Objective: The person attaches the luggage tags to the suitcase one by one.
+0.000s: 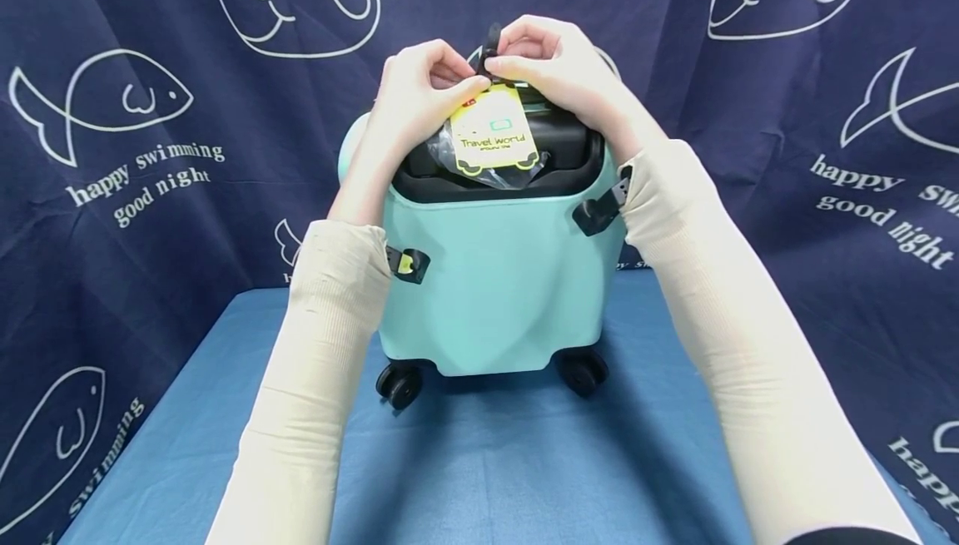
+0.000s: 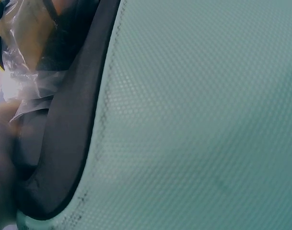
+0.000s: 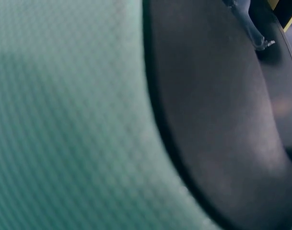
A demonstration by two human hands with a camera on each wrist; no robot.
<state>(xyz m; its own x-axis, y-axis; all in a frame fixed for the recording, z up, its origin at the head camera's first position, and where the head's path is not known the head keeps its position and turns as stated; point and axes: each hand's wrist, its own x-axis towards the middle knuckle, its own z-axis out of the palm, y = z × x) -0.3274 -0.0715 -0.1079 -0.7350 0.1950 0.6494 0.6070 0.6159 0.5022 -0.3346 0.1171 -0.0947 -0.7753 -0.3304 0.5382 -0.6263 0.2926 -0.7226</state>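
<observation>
A mint-green suitcase (image 1: pixel 494 279) stands upright on black wheels, with a black recessed panel (image 1: pixel 569 141) near its top. Over that panel hangs a yellow-edged luggage tag (image 1: pixel 490 133) reading "Travel World", and a clear plastic bag (image 1: pixel 442 150) shows around it. My left hand (image 1: pixel 427 91) pinches the base of the tag's black strap (image 1: pixel 492 39) between thumb and fingers. From the other side, my right hand (image 1: pixel 562 62) pinches the same strap just above. Both wrist views are mostly filled by the textured green shell (image 2: pixel 198 115) and black trim (image 3: pixel 208 105).
The suitcase rests on a blue cloth-covered table (image 1: pixel 479 462). Close behind and at both sides hangs a navy curtain (image 1: pixel 187 220) with white whale and fish drawings. Black wrist-camera mounts (image 1: pixel 599 210) sit at each cream sleeve's cuff, close to the shell.
</observation>
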